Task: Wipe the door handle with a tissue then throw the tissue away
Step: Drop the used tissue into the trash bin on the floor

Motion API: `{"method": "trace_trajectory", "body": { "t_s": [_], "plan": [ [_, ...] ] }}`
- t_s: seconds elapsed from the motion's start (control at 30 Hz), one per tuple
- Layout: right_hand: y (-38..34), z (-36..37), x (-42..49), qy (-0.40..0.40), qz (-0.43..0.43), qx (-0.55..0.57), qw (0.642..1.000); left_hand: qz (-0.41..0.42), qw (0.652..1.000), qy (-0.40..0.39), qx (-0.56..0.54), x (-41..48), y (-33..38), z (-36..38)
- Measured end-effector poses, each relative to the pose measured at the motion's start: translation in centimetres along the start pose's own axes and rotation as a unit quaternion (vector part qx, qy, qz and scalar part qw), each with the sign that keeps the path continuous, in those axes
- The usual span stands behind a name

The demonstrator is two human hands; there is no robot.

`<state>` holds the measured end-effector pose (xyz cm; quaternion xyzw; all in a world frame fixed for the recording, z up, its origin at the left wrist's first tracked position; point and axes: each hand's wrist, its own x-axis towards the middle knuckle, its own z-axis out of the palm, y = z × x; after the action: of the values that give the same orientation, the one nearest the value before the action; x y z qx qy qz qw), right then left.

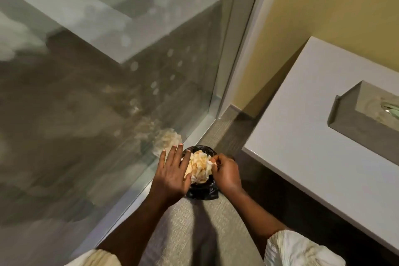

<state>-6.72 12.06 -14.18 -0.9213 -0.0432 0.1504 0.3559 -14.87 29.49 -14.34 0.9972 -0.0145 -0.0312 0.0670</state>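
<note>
Glass wall [108, 93], bin [201, 192], white counter [302, 136] beside

Crumpled paper tissue [198, 165] — glossy plastic liner [201, 193].

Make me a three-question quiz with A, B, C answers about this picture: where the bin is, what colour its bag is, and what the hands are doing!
1. Where does the bin stand?
A. on the white counter
B. on the floor beside the glass wall
C. inside the sink

2. What colour is the bin's bag?
A. black
B. blue
C. white

3. What is the right hand doing?
A. resting flat on the counter
B. hanging open and empty
C. pinching a tissue over the bin

Answers:
1 B, it sits on the floor against the glass wall.
2 A, the liner is glossy black.
3 C, its fingers pinch white tissue above the full bin, while the left hand spreads open.
</note>
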Motion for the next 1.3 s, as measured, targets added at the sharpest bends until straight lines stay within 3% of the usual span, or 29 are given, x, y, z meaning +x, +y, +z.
{"method": "trace_trajectory", "body": {
  "t_s": [0.3,0.6,0.73,1.0,1.3],
  "plan": [
    [12.1,12.2,5.5,-0.005,0.042,-0.028,0.999,0.009,1.000,-0.022,-0.015,1.6,-2.0,16.6],
    [18.7,21.0,8.4,0.016,0.057,-0.115,0.992,-0.004,0.999,-0.042,-0.009,1.8,-3.6,25.5],
    [20.1,22.9,8.6,0.012,0.015,-0.177,0.984,-0.004,0.999,-0.036,-0.015,1.5,-3.5,27.2],
    [20.7,24.6,8.6,-0.105,0.061,-0.183,0.976,-0.024,0.999,-0.048,-0.005,1.6,-4.1,27.8],
    [14.5,17.6,6.3,-0.063,-0.027,-0.206,0.976,-0.021,1.000,0.020,0.009,1.3,-2.5,20.3]
  ]
}}
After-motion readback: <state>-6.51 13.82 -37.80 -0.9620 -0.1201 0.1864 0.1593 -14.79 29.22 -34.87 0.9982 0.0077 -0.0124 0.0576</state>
